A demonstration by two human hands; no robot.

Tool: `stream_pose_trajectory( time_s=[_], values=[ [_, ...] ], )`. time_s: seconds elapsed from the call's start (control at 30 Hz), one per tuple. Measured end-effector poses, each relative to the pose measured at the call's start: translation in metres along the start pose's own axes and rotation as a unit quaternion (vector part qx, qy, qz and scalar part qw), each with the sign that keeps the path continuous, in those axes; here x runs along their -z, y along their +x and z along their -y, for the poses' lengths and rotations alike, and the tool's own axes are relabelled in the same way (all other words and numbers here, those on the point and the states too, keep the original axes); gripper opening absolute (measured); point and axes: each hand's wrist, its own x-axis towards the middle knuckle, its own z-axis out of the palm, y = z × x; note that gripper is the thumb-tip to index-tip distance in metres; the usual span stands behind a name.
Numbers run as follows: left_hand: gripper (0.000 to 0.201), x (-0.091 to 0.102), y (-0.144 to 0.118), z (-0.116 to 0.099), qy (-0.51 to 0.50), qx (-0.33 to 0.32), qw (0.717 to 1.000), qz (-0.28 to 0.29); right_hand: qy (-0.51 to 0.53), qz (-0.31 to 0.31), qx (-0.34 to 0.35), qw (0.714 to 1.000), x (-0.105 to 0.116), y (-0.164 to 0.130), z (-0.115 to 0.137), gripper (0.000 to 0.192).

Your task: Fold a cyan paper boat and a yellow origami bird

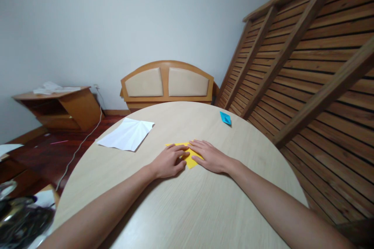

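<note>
A yellow sheet of paper [191,162], its lower edge coming to a point, lies flat on the round table [163,210]. My left hand [169,160] rests on its left part, fingers slightly bent and apart. On the right part lies my right hand [209,156], flat with the fingers stretched out and the thumb set apart. Both hands press on the paper rather than grip it, and they cover much of it. How it is folded under them I cannot tell.
A creased white sheet [127,134] lies at the table's left. Toward the back right sits a small blue folded paper boat [225,118]. Beyond the table stand a headboard [167,81], a low cabinet [78,109] and a leaning slatted wooden frame [292,62].
</note>
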Motion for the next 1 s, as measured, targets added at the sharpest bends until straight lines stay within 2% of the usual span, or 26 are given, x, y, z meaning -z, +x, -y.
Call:
stream_pose_trajectory(
  time_s=[0.17,0.33,0.5,0.83,1.0],
  values=[
    [0.031,-0.002,0.002,0.0,0.0,0.027,1.0,-0.007,0.002,0.026,-0.029,0.999,-0.006,0.003,0.0,0.061],
    [0.026,-0.005,0.004,0.006,0.008,0.036,0.999,-0.028,-0.009,0.052,-0.021,0.998,0.002,0.016,-0.001,0.07],
    [0.026,0.0,0.004,0.014,0.016,0.049,0.998,-0.021,-0.007,0.088,-0.008,0.996,0.009,0.032,-0.008,0.082],
    [0.033,0.001,0.005,0.014,0.016,0.067,0.998,-0.012,-0.032,0.083,-0.077,0.993,0.006,0.028,-0.023,0.095],
    [0.046,0.003,0.004,0.013,0.008,0.085,0.996,0.008,-0.042,0.077,-0.071,0.994,0.008,0.022,-0.02,0.095]
  ],
)
